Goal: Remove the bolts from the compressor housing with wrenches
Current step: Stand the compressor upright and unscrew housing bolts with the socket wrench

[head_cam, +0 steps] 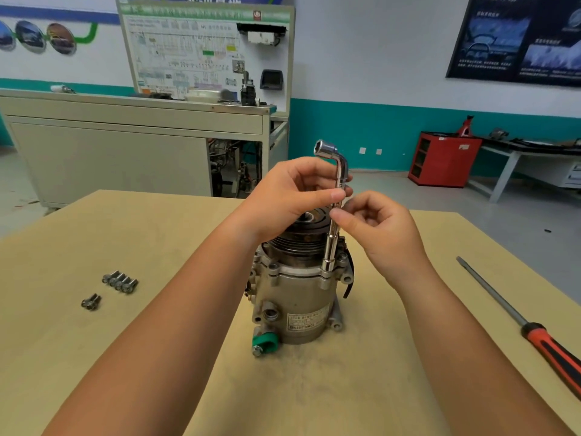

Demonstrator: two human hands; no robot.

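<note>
Lying loose on the bench (157, 234), left, removed bolts (120, 282) suggest most work is done; the compressor housing (295, 297) stands centre; left hand (283, 202) and right hand (380, 231) fingers pinch the upright socket wrench (330, 247), seated on the flange, where one fastener probably remains; a screwdriver (518, 319) lies right.

1. A tan table (157, 357) fills the lower frame, its top dusty near the middle.
2. A compressor (298, 297) stands upright at the centre.
3. A row of bolts (120, 282) lies at the left, side by side.
4. Stray bolts (91, 302), one or two, lie just below-left of the row.
5. A screwdriver (518, 319) lies diagonally at the right, its red-and-black handle towards the lower right edge.
</note>
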